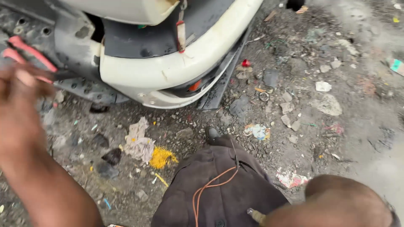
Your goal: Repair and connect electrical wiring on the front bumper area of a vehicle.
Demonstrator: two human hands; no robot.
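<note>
Dirt ground [336, 138] fills most of the view, dark and gritty, strewn with stones, paper scraps and bits of plastic out to three o'clock. Up at twelve o'clock sits the big piece: a cream-white scooter body panel [176, 63], curved, scuffed, with a dark grey inner section above it and a black strip running down its right edge to the ground. A grey perforated metal part [71, 42] lies against it at ten o'clock.

Down at six o'clock, a brown trouser leg [219, 189] stretches forward, a thin orange cord [210, 187] looping over it, a black shoe tip at its far end.

At nine o'clock the left hand [19, 105] is up and blurred, forearm running down to seven o'clock. It is closed around red-handled pliers [31, 54], the handles sticking out toward eleven o'clock, just beside the grey metal part. The blur hides whether the pliers' tips touch anything.

At five o'clock the right hand [336, 206] sits low at the frame's edge, only its back showing; I cannot tell whether it is open or closed. A small pale stub pokes out beside it.

Between the hands: a crumpled rag [138, 143], with yellow powder [162, 157] just beside it on the dirt.
</note>
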